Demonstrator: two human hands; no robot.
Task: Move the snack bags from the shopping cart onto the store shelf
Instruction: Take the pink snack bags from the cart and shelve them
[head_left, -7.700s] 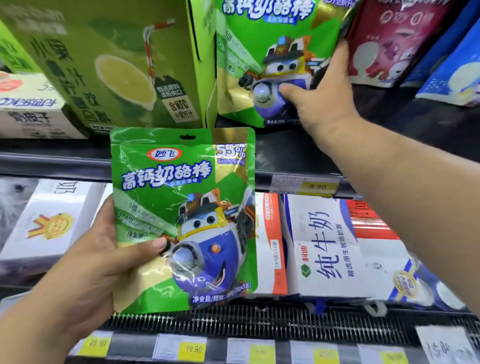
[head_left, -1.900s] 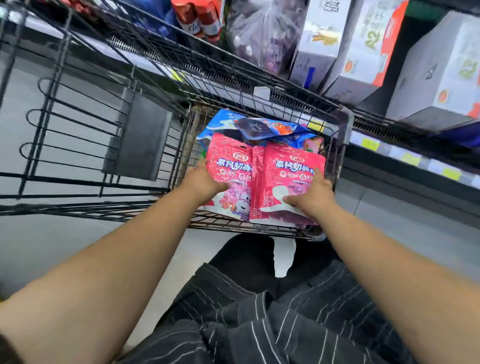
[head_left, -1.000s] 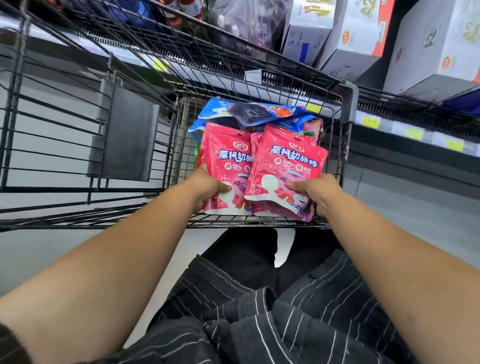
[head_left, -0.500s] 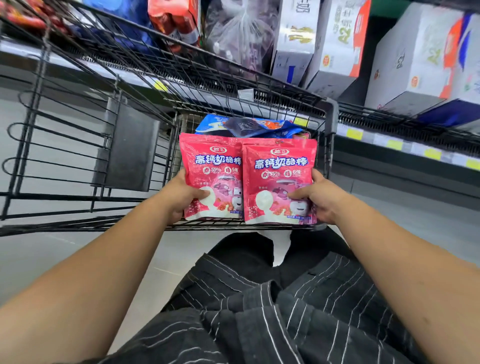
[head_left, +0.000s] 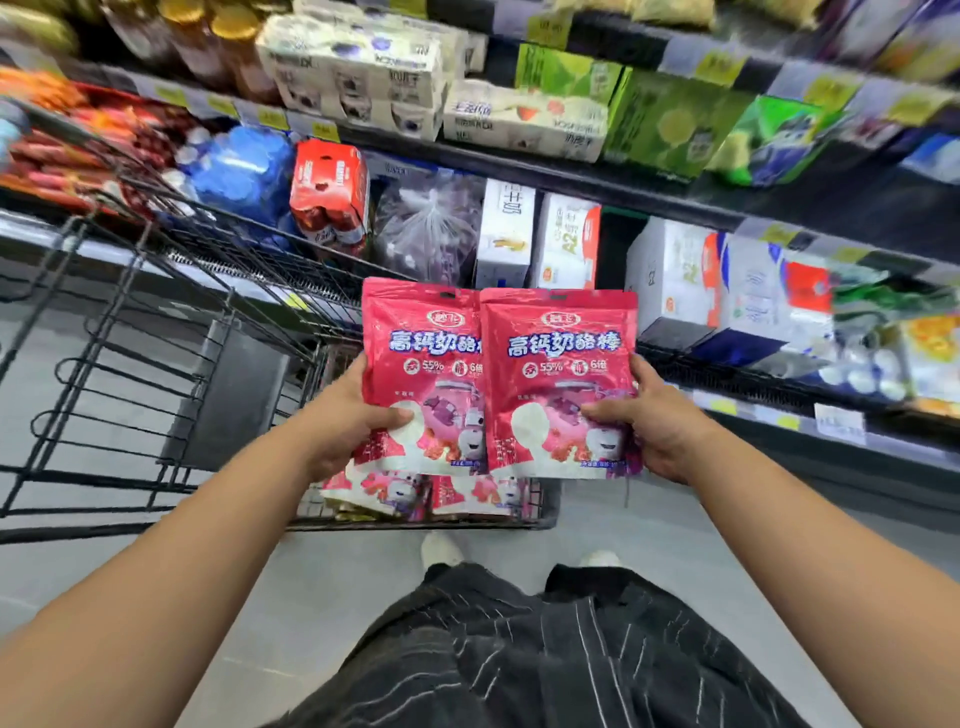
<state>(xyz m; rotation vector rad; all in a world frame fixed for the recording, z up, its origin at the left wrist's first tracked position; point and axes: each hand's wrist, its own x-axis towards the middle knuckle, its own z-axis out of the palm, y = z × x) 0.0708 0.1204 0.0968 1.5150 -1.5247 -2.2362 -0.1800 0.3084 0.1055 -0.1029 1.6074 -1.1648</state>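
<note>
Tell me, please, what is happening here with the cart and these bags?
A person is restocking a store shelf from a shopping cart. The left hand and right hand each hold a pink snack bag upright above the cart. More pink bags lie in the cart.

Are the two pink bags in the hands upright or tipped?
Upright: left pink bag and right pink bag have hang holes on top and level print.

The left hand and right hand each grip one pink snack bag, the left bag and right bag upright, side by side, edges overlapping, above the shopping cart. More pink bags lie in the cart below. Behind stands the store shelf stocked with boxes.
</note>
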